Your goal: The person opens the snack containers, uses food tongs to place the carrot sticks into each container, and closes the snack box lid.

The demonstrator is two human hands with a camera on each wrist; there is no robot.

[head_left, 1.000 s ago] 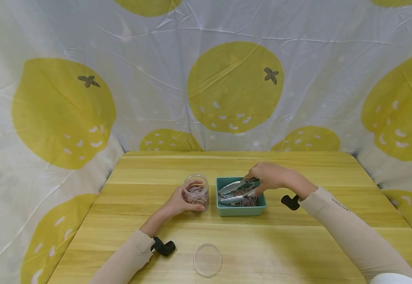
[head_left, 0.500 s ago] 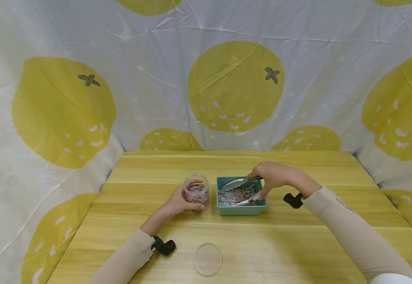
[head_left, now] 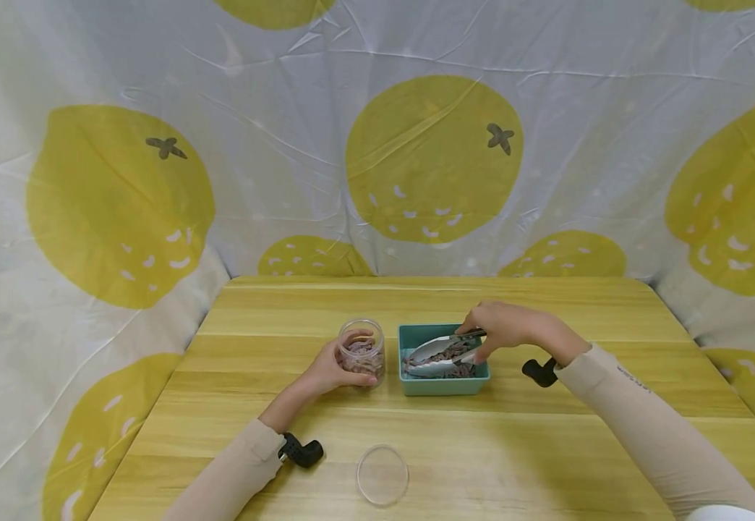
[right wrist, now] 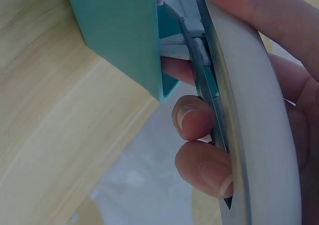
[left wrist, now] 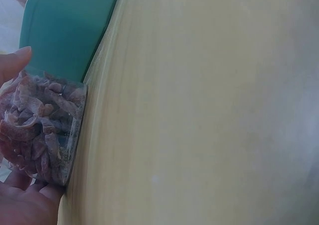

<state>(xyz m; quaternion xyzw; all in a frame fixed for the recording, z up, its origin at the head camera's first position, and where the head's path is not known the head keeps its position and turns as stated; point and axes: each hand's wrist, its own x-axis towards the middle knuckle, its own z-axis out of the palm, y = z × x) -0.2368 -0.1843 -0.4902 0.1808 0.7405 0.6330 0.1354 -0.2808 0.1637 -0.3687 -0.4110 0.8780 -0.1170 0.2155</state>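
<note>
My left hand (head_left: 327, 370) grips a clear round jar (head_left: 371, 376), which stands upright and lidless on the table. Brownish-pink strips (left wrist: 37, 120), dusted pale, fill its lower part; they look like dried meat or fruit, I cannot tell which. To the right of the jar is a teal rectangular box (head_left: 442, 387) with more such strips (head_left: 458, 354) inside. My right hand (head_left: 504, 327) holds metal tongs (head_left: 432, 367) by their handles, and their ends dip into the box among the strips. Fingers curl round the tongs' handle (right wrist: 249, 110) in the right wrist view.
A clear round lid (head_left: 382, 475) lies flat on the wooden table (head_left: 286, 470), nearer to me than the jar. Behind the table and at its sides hangs a pale curtain (head_left: 273, 145) printed with yellow lemons.
The tongs' arms spread wider half a second ago and now stand closer together, low among the strips. My right hand has shifted slightly to the right. The left hand and jar stay put.
</note>
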